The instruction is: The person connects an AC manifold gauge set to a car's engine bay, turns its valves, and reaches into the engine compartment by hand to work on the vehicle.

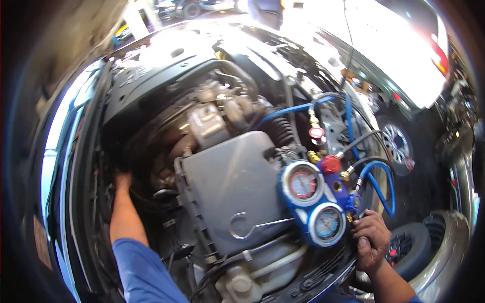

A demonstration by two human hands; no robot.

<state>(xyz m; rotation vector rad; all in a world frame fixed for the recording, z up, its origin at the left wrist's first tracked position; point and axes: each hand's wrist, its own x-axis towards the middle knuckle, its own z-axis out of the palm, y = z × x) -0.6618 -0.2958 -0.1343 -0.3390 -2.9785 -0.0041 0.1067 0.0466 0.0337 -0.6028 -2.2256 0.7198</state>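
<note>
My left hand (123, 179) reaches deep into the engine bay on the left, beside the engine; its fingers are blurred and hidden in shadow. My right hand (373, 241) is at the lower right with its fingers curled, next to the lower fittings of a manifold gauge set (301, 214). What those fingers grip cannot be made out. The gauge set has two round dials, a red knob (331, 164), a blue knob (355, 203) and blue and black hoses. It leans on a grey engine-bay box cover (232, 177), where a hook-shaped metal piece (242, 230) also shows.
A metal engine part (207, 123) and thick tubing sit behind the box. A reservoir with a cap (241, 284) is at the bottom. A hose coupler (317, 132) stands above the gauges. Loose tyres (411, 245), a white vehicle (389, 45) and a person (268, 12) are beyond.
</note>
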